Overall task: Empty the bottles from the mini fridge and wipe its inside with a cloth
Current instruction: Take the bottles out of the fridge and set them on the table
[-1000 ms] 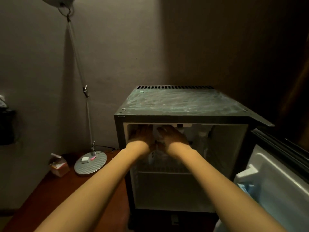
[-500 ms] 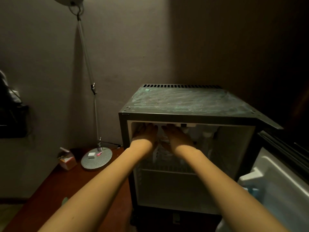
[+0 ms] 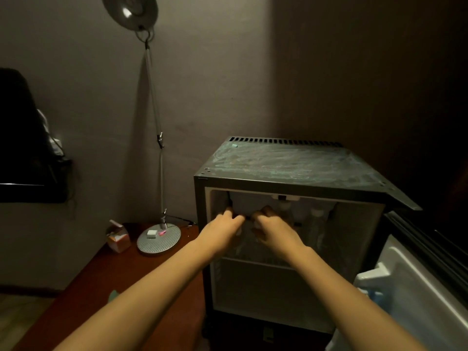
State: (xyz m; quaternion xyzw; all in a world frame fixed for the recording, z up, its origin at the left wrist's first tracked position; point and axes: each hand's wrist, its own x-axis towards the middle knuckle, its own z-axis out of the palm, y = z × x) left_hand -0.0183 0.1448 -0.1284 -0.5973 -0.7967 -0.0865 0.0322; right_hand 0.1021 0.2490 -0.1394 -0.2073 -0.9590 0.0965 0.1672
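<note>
The black mini fridge (image 3: pixel 278 184) stands open, its white door (image 3: pixel 417 287) swung out to the right. Both of my arms reach into its upper compartment. My left hand (image 3: pixel 222 229) and my right hand (image 3: pixel 276 230) sit side by side with fingers curled over the tops of pale clear bottles (image 3: pixel 244 243) on the wire shelf (image 3: pixel 253 260). The dim light hides the exact grip. More clear bottles (image 3: pixel 317 224) stand upright to the right of my hands. The lower compartment looks bare. No cloth is in view.
A reddish wooden table (image 3: pixel 126 287) lies left of the fridge. On it are a lamp's round metal base (image 3: pixel 159 239) and a small orange-and-white box (image 3: pixel 117 236). The lamp pole rises along the wall. A dark object (image 3: pixel 25 148) sits at far left.
My hands have come slightly out and down from the top of the compartment, and their fingers have curled shut over the bottle tops. The view has shifted left and back.
</note>
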